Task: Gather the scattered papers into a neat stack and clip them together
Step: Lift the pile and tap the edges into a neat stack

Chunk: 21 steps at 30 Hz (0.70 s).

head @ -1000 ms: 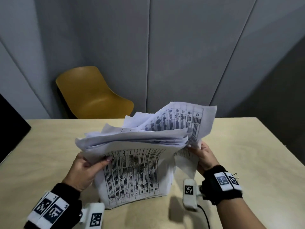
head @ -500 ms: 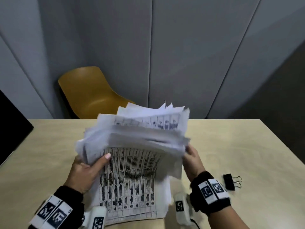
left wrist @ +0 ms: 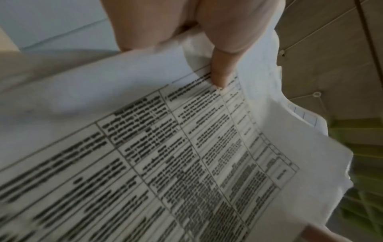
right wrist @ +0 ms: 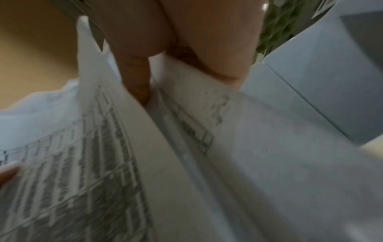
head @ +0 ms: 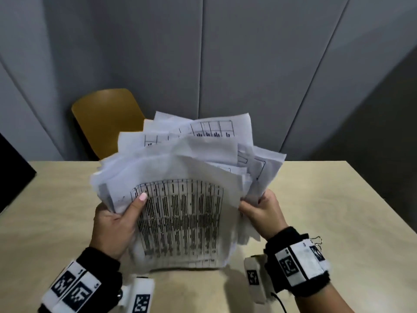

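From the head view, the papers (head: 180,213) stand on their bottom edge near the table's (head: 338,199) front edge, long axis upright, tops fanned unevenly. The left hand (head: 112,222) and right hand (head: 266,213) pinch either side. From the left wrist view, the thumb (left wrist: 221,70) presses the printed sheet. From the right wrist view, loose sheets splay apart; one could slip out.
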Tool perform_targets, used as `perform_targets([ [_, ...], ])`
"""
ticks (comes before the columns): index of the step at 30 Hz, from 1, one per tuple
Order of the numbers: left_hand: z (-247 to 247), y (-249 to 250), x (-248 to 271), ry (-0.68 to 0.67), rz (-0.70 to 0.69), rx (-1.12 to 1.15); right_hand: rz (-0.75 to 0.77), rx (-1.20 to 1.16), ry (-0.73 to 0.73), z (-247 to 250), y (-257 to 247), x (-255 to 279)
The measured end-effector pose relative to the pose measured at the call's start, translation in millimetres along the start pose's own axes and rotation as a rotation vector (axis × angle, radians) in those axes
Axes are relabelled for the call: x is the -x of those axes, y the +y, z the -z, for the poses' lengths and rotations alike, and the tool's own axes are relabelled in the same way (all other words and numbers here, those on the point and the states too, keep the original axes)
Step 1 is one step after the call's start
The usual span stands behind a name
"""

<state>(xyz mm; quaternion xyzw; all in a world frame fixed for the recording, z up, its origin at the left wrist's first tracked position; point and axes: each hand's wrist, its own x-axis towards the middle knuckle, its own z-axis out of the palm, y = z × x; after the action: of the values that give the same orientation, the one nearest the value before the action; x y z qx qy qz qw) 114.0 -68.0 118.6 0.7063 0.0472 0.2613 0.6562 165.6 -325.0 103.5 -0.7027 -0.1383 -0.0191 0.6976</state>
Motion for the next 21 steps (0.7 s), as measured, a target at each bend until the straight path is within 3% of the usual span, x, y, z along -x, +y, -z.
perform_targets([
  [2, -2.7, 4.5, 2.3, 0.022, -0.056, 0.015, 0.091, -0.043, 0.074, -4.3, -7.5, 6.3],
  [4, -0.4, 2.6, 4.3, -0.028, -0.082, 0.028, 0.113, -0.098, 0.046, -6.3, -9.9, 14.5],
  [9, 13.3, -13.0, 11.7, -0.265, 0.048, 0.036, 0.038, -0.083, -0.079, -12.4, -0.3, 23.8],
  [13, 0.2, -16.8, 10.6, -0.189, 0.088, 0.041, 0.141, -0.092, -0.060, -29.4, -13.2, 18.4],
  [16, -12.0, -16.3, 9.1, -0.181, 0.097, -0.019, 0.126, -0.141, -0.091, -48.1, -26.9, 17.0],
  [21, 0.2, -20.2, 3.4, -0.086, 0.129, 0.045, 0.184, -0.203, -0.078, -32.9, -23.6, 30.9],
])
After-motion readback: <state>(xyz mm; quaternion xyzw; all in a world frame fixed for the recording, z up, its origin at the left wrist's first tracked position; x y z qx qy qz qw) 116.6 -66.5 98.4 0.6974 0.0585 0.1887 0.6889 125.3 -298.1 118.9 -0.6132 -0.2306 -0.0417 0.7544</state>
